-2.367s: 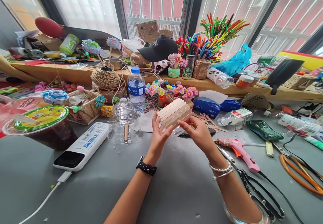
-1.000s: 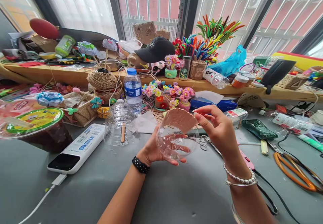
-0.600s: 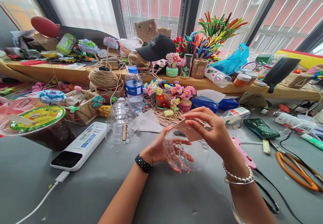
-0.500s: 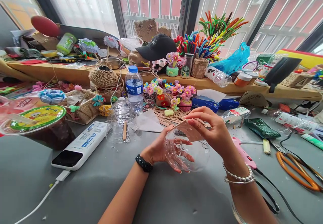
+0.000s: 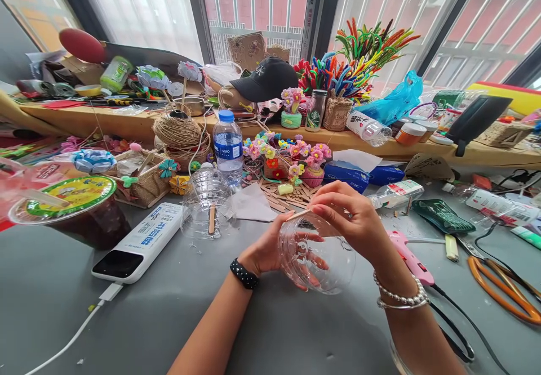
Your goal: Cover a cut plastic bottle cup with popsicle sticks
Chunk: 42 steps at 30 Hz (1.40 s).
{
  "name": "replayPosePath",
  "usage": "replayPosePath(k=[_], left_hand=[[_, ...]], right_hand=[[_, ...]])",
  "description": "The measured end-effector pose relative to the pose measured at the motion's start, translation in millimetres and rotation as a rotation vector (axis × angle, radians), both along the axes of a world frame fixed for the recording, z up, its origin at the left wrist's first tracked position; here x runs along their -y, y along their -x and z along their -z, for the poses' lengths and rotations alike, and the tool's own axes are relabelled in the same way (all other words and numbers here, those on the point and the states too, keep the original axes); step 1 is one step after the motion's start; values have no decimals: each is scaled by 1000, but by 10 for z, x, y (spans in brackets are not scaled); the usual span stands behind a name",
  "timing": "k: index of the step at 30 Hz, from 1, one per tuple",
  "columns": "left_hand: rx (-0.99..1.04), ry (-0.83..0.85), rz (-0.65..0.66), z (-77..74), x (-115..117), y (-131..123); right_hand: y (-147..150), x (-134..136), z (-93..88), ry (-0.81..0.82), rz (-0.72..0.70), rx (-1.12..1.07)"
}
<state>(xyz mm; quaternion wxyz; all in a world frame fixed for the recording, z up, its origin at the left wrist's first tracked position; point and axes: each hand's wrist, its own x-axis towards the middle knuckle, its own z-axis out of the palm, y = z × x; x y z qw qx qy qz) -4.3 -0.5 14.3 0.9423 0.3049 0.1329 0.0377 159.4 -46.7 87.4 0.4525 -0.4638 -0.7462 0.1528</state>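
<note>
A clear, ribbed plastic bottle piece (image 5: 333, 268) is held above the grey table. My left hand (image 5: 270, 248) wraps round it from the left, its fingers showing through the plastic. At its upper edge my right hand (image 5: 349, 217) pinches a thin wooden stick (image 5: 298, 214), whose left end lies by my left thumb. Left of my hands, another clear bottle piece (image 5: 198, 200) rests on the table with a short wooden stick (image 5: 212, 219) on it. Beyond my hands is a pile of flat wooden sticks (image 5: 279, 197).
On the left stand a lidded drink cup (image 5: 97, 223) and a white power bank (image 5: 139, 245). To the right lie a pink glue gun (image 5: 412, 259) and orange-handled scissors (image 5: 499, 293). A blue-capped water bottle (image 5: 228, 150) and a cluttered wooden shelf (image 5: 262, 130) are behind.
The bottle piece has tilted slightly in my hands, and the wooden stick at its edge shows more clearly. The whole view has shifted a little.
</note>
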Motion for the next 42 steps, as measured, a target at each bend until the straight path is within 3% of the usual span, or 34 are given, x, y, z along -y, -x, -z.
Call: replayPosePath(k=[11, 13, 15, 19, 22, 27, 35, 38, 42], left_hand=[[-56, -29, 13, 21, -28, -23], [-89, -90, -140, 30, -17, -48], [-137, -226, -402, 44, -5, -81], [-186, -695, -863, 97, 15, -117], [-196, -1068, -1039, 152, 22, -95], [-231, -1422, -1109, 210, 27, -46], [-261, -1537, -1130, 217, 21, -47], [-265, -1539, -1141, 212, 22, -57], [-276, -1537, -1184, 212, 22, -85]], right_hand=[[5, -6, -1, -11, 2, 51], [-10, -9, 0, -5, -13, 69], [-53, -17, 12, 6, -20, 88], [-200, -49, 65, 4, -19, 175], [-295, -73, 105, -10, -43, 273], [-323, -74, 121, 49, -73, 359], [-292, -67, 106, 69, -120, 362], [-282, -114, 149, 61, -62, 199], [-214, -196, 270, 123, -20, -249]])
